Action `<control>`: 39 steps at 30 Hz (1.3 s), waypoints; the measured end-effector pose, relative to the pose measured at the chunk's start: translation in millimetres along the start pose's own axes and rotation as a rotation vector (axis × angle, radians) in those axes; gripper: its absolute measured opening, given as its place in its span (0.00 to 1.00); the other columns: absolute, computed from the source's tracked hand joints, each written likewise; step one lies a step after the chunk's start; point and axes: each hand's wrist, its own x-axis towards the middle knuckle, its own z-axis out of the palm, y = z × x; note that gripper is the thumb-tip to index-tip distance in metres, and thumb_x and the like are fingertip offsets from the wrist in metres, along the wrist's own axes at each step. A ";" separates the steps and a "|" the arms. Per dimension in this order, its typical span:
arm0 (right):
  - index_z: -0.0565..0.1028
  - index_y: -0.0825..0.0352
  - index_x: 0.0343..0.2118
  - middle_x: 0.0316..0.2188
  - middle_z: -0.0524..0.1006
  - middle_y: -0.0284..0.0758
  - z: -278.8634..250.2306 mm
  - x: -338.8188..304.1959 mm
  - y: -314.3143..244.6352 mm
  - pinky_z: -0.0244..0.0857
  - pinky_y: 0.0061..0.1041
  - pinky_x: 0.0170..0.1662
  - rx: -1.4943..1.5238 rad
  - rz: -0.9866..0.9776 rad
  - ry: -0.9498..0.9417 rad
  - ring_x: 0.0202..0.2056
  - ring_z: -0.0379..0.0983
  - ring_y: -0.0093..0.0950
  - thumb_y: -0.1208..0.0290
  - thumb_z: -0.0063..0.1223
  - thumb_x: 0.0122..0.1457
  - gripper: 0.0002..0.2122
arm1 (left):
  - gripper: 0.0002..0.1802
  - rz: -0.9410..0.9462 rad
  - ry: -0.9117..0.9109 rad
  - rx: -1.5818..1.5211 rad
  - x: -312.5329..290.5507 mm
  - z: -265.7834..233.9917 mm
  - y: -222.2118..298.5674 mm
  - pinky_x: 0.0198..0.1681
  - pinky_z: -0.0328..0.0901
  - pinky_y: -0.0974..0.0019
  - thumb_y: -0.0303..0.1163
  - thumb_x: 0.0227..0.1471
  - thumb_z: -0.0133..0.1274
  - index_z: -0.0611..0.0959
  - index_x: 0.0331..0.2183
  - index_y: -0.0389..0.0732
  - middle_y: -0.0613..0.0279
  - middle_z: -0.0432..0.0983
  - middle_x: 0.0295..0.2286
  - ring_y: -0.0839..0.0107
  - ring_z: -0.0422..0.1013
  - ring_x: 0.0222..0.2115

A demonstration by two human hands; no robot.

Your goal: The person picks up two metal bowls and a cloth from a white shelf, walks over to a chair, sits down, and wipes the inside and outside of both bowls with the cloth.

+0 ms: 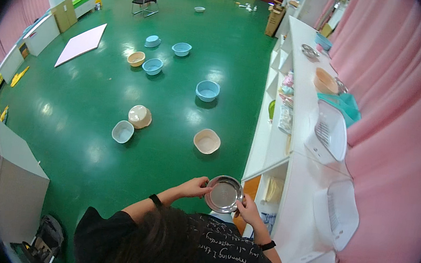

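A round, shiny metal bowl (224,194) is held in front of my body, its hollow side facing up. My left hand (195,187) grips its left rim, thumb over the edge. At the lower right rim, my right hand (248,210) is closed on the same bowl. The fingers of both hands are partly hidden beneath it. Beyond the bowl, a cream basin (207,141) sits on the green floor.
To my right runs a white shelf unit (308,178) with white plastic baskets (329,131) on top. Blue basins (207,91), a pale basin (122,132) and an upturned cream basin (140,117) dot the floor. A white box-like cabinet (12,182) stands at left.
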 end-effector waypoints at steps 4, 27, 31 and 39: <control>0.62 0.73 0.47 0.19 0.73 0.36 -27.5 82.9 -44.8 0.63 0.22 0.19 -0.156 -0.029 -0.098 0.16 0.70 0.24 0.71 0.46 0.58 0.17 | 0.21 -0.120 0.057 0.017 52.1 -42.9 14.7 0.20 0.63 0.72 0.44 0.51 0.52 0.71 0.34 0.34 0.61 0.73 0.20 0.76 0.69 0.18; 0.64 0.74 0.43 0.19 0.72 0.35 -250.2 589.4 -214.7 0.64 0.22 0.19 -0.027 -0.090 -0.285 0.16 0.69 0.22 0.71 0.45 0.56 0.14 | 0.16 -0.336 0.401 -0.448 475.1 -316.4 135.2 0.12 0.52 0.75 0.42 0.50 0.50 0.76 0.26 0.38 0.69 0.65 0.13 0.78 0.59 0.11; 0.62 0.71 0.47 0.17 0.72 0.33 -286.0 686.8 -230.6 0.63 0.21 0.19 -0.065 -0.060 -0.346 0.15 0.70 0.22 0.69 0.45 0.58 0.17 | 0.17 -0.399 0.217 -0.450 567.5 -380.1 135.6 0.11 0.50 0.75 0.44 0.50 0.49 0.77 0.24 0.39 0.67 0.68 0.12 0.78 0.60 0.09; 0.61 0.69 0.49 0.19 0.72 0.34 -397.3 894.3 -324.5 0.64 0.22 0.20 -0.175 -0.106 -0.271 0.17 0.69 0.22 0.70 0.46 0.57 0.18 | 0.17 -0.267 0.125 -0.149 772.4 -512.7 215.8 0.14 0.56 0.73 0.44 0.48 0.53 0.77 0.30 0.38 0.67 0.70 0.17 0.78 0.63 0.13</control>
